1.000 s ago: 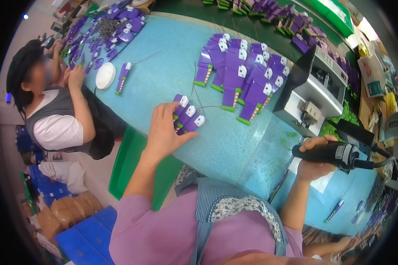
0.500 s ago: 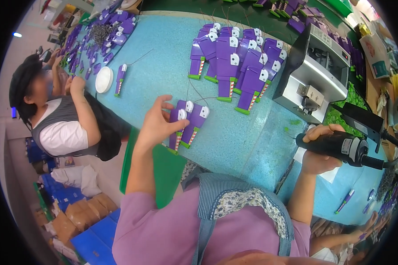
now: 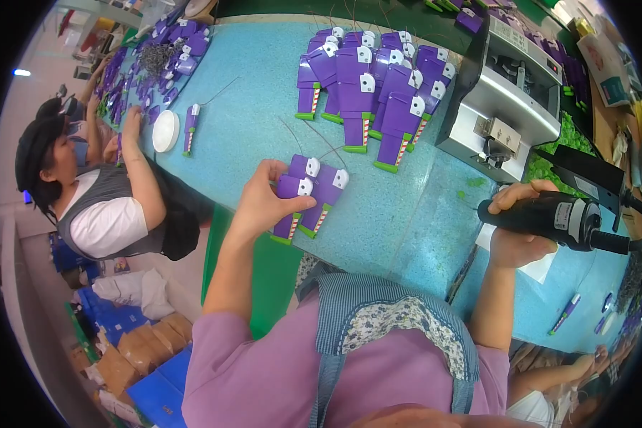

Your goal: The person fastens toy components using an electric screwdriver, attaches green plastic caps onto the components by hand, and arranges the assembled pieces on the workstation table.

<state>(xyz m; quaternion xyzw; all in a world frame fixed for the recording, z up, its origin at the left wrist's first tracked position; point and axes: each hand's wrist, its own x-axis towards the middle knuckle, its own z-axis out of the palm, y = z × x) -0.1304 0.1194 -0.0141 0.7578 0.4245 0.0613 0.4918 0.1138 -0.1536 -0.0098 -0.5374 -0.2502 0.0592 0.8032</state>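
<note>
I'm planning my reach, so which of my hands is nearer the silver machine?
Right. Your right hand, gripping a black handheld tool, is just on the near side of the silver machine; your left hand is farther off to its left, touching purple pieces.

Left fingers [image 3: 269,169] bent, thumb [image 3: 301,205] extended; right fingers [image 3: 518,192] curled; forearms [image 3: 232,274] forward.

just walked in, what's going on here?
A person's left hand holds a purple piece in a small cluster near the close edge of the blue table. The right hand holds a black corded tool. A bigger group of purple pieces lies farther up, beside a silver machine.
</note>
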